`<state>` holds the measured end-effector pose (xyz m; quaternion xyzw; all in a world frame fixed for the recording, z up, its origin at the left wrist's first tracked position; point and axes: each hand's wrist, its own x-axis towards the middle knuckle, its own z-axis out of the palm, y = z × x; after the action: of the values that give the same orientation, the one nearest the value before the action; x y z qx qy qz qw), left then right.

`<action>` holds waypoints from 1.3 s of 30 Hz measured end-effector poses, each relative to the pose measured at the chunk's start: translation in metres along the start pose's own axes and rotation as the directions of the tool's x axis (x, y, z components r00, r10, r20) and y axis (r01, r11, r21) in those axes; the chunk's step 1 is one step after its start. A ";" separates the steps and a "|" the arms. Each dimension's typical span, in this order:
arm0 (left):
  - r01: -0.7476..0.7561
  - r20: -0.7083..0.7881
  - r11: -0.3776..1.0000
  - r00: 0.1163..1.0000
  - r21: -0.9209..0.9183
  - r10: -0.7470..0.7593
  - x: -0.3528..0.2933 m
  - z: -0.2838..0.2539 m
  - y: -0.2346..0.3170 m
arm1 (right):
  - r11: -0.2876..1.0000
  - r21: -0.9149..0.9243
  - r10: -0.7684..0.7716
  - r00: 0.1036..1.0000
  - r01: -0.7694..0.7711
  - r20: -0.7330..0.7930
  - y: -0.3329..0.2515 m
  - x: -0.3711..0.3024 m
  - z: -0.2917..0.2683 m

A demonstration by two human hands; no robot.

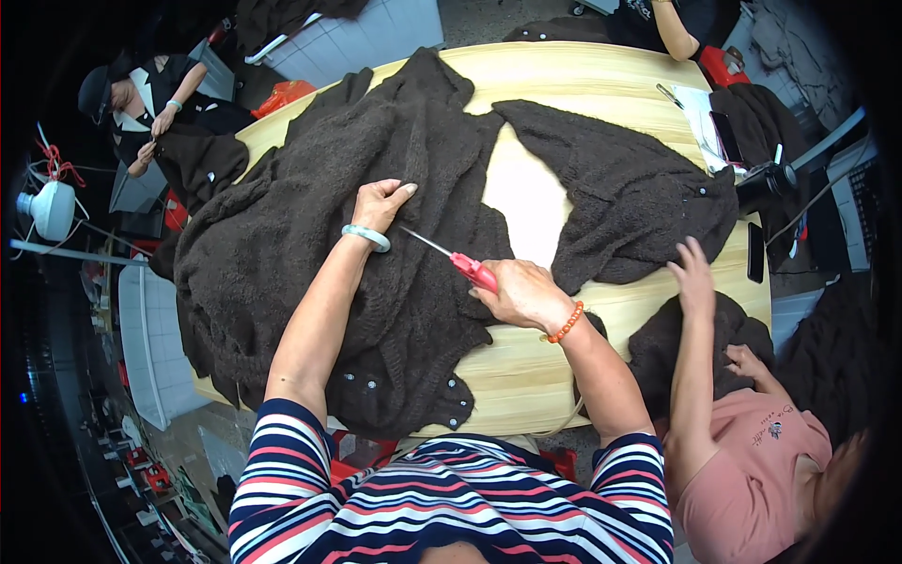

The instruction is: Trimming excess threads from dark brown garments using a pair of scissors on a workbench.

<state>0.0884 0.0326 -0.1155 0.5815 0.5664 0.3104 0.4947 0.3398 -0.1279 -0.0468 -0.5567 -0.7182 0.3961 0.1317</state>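
Dark-brown fuzzy knit garment (282,254) spread on pale wood-grain table (583,70) | left hand (381,203) curled at it, can't tell if pinching | right hand (526,293) gripping red-handled, thin-shafted tool (474,271) | likely close tool work; next calls for steadied garment

Orange bag (284,96), white paper (697,117), black phone (755,252)

Red-handled tool (474,272) in right hand (529,293), knitwear (272,230) (dark)
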 end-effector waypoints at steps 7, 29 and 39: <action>-0.057 -0.055 0.996 0.997 0.071 0.061 -0.063 -0.012 -0.003 | 0.999 -0.045 -0.016 0.998 0.019 0.055 -0.015 -0.040 0.006; -0.266 -0.342 0.754 0.767 0.600 0.543 -0.257 -0.095 -0.003 | 0.971 -0.199 -0.091 0.973 0.134 0.214 -0.102 -0.085 0.069; 0.099 -0.412 0.864 0.848 -0.493 -0.333 -0.248 -0.333 -0.085 | 0.989 -0.139 -0.046 0.999 0.046 0.004 -0.113 -0.078 0.084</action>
<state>-0.2893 -0.1436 -0.0389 0.2836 0.6468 0.5097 0.4914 0.2348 -0.2416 -0.0008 -0.5478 -0.7568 0.3420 0.1014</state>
